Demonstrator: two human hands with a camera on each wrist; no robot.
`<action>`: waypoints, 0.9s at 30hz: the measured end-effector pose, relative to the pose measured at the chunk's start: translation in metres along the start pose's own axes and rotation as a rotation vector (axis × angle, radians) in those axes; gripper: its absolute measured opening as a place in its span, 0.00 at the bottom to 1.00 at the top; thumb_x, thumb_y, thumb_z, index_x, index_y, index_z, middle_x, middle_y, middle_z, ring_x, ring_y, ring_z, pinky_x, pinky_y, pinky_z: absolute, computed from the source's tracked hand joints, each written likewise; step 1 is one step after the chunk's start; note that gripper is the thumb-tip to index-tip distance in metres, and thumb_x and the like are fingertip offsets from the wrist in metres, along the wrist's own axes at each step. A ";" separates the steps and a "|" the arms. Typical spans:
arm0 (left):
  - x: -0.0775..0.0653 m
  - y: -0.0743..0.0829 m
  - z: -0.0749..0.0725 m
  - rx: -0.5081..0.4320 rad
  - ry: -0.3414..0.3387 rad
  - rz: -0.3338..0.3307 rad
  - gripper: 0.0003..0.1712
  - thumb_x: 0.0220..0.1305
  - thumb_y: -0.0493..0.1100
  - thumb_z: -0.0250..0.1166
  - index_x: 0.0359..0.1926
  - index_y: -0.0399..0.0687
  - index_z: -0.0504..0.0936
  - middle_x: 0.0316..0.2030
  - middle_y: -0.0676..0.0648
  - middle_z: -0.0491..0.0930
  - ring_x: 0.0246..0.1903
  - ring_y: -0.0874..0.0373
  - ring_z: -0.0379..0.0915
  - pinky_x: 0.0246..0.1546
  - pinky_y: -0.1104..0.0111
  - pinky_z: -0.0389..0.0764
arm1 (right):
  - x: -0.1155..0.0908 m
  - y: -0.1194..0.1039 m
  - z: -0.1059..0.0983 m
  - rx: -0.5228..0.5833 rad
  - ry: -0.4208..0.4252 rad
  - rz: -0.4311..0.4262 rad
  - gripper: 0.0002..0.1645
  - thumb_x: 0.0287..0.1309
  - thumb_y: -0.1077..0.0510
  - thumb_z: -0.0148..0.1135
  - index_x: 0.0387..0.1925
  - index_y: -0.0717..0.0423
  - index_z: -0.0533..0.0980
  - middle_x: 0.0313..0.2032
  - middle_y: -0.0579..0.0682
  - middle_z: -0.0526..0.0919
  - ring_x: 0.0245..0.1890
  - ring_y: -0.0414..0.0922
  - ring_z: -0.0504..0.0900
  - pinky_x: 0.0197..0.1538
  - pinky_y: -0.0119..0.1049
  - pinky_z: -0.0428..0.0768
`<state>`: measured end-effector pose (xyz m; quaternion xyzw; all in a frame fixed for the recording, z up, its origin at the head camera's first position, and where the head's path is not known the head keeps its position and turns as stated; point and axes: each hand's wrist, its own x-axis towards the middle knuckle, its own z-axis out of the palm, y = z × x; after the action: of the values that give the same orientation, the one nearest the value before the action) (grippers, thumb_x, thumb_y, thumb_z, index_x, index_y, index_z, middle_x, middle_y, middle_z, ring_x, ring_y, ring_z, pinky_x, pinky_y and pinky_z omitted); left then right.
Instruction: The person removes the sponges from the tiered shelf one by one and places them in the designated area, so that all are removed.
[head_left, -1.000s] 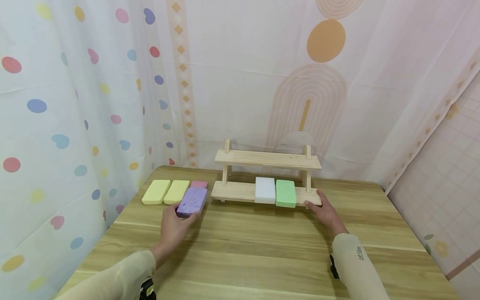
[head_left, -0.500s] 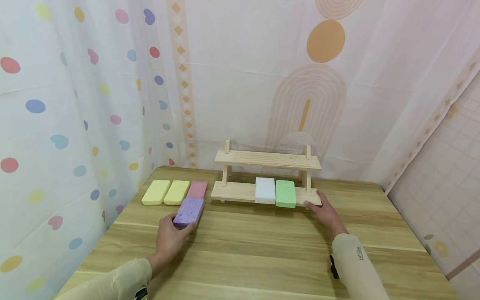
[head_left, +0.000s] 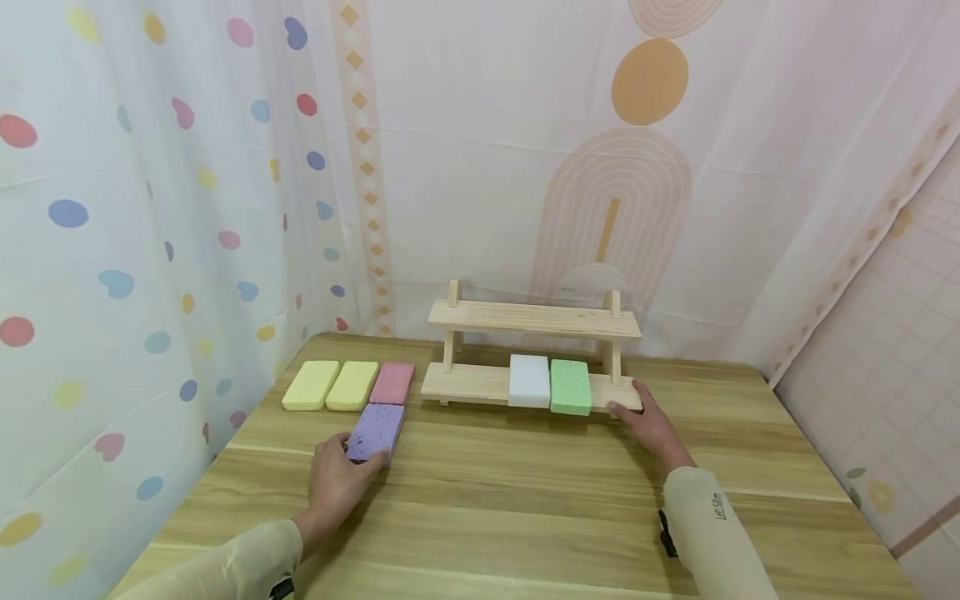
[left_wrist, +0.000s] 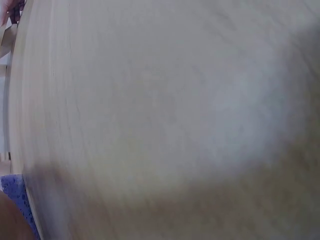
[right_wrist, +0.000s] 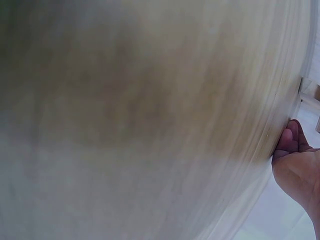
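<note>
My left hand grips a purple sponge by its sides, thumb on the right and fingers on the left. The sponge lies at the table's left, just in front of a pink sponge. A corner of the purple sponge shows at the lower left of the left wrist view. On the right, my right hand holds the right end of the lower board of a two-tier wooden shelf. A white sponge and a green sponge lie side by side on that board.
Two yellow sponges lie in a row left of the pink one. The shelf's upper board stands behind and above the lower one. Patterned curtains hang behind the wooden table.
My left hand has drawn the purple sponge toward me and lowered it, uncovering the pink sponge behind. The right hand and the shelf have stayed put.
</note>
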<state>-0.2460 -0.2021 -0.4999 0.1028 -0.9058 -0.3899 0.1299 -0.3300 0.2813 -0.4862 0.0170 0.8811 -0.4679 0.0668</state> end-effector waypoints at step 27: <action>0.023 0.039 0.003 -0.096 0.031 0.071 0.41 0.60 0.49 0.70 0.64 0.23 0.66 0.52 0.28 0.71 0.52 0.38 0.67 0.53 0.47 0.68 | -0.003 -0.003 0.000 0.029 0.006 -0.004 0.56 0.68 0.33 0.51 0.79 0.50 0.32 0.75 0.69 0.37 0.73 0.68 0.39 0.69 0.66 0.46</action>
<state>-0.2720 -0.1803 -0.4703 0.0701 -0.8871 -0.4263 0.1625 -0.3274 0.2801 -0.4830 0.0177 0.8745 -0.4805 0.0630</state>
